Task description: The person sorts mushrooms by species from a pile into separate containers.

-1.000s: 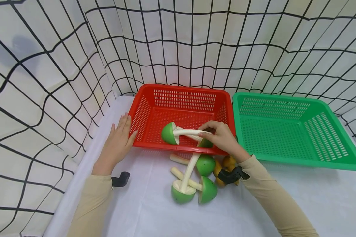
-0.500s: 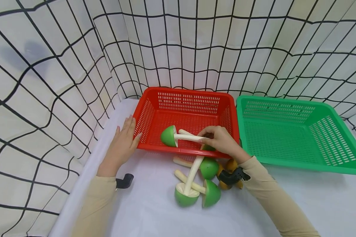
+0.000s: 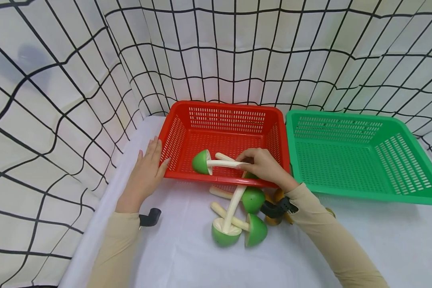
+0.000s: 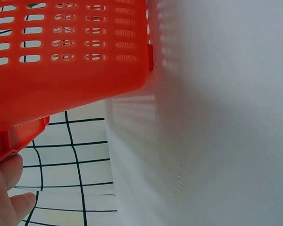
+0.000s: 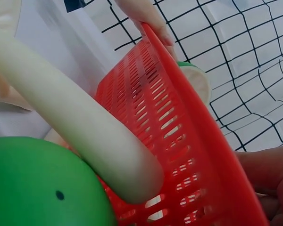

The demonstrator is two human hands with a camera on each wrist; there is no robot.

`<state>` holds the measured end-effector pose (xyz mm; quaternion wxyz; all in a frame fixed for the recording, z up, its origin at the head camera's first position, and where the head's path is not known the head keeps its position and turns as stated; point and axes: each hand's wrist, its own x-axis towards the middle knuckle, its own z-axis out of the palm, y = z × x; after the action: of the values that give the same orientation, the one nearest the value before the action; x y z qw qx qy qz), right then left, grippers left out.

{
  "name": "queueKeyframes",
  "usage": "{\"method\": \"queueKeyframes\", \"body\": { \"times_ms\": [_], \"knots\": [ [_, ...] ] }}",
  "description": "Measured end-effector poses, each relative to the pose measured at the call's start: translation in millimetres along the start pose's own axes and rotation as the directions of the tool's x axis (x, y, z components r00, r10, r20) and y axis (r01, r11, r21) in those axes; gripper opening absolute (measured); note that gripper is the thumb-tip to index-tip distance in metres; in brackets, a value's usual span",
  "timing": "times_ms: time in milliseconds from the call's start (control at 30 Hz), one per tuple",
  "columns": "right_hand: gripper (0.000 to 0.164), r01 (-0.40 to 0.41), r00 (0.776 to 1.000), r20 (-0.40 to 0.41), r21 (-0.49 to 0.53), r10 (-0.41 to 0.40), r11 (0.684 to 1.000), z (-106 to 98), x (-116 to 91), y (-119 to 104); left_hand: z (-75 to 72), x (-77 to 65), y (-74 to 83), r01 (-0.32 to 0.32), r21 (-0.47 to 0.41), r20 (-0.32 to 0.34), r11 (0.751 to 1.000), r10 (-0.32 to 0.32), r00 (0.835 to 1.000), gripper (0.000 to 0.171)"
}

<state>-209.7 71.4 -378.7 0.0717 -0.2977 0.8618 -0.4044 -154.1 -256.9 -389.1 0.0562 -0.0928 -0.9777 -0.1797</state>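
A mushroom [image 3: 217, 163] is held by the right hand [image 3: 264, 166] inside the red basket [image 3: 198, 177], its stem end pinched between thumb and fingers, its green cap turned to the left. Beneath it, a second mushroom [image 3: 222, 156] is partly hidden by the same hand. The left hand [image 3: 143, 176] is laid flat along the left rim of the red basket, fingers straight, nothing grasped. On the white cloth [image 3: 191, 264], three more mushrooms [image 3: 256, 230] are heaped in front of the red basket; one stem is crossed over another and its end is leaned toward the front wall. To their right, yellow fruit [image 3: 272, 221] is partly covered by the black device [image 3: 275, 208] worn at the right wrist. The green basket [image 3: 367, 197] is set just beside the red one, and both are backed by a black net [image 3: 234, 51].
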Motion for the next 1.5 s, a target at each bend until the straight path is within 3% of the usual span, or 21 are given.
{"method": "queueKeyframes", "body": {
  "times_ms": [267, 800, 1100, 1500],
  "knots": [
    [0.011, 0.022, 1.0, 0.001, -0.033, -0.022, 0.999, 2.7, 5.5, -4.1, -1.5, 1.1, -0.4, -0.011, 0.001, 0.002, 1.0, 0.011, 1.0, 0.064],
    [0.011, -0.024, 1.0, 0.009, -0.068, 0.025, 0.997, 9.0, 8.5, -7.9, 0.2, -2.5, -3.1, -0.012, -0.013, -0.01, 1.0, 0.012, 1.0, 0.064],
    [0.012, -0.04, 0.997, -0.069, -0.23, 0.025, 0.972, 5.7, 6.5, -10.3, -1.2, 0.0, 0.1, -0.023, -0.01, -0.013, 1.0, 0.022, 1.0, 0.064],
    [0.024, -0.064, 0.991, -0.13, -0.158, 0.044, 0.985, -2.1, -0.7, -7.4, -0.3, -0.1, -1.1, -0.021, -0.005, -0.011, 1.0, 0.021, 1.0, 0.064]
  ]
}}
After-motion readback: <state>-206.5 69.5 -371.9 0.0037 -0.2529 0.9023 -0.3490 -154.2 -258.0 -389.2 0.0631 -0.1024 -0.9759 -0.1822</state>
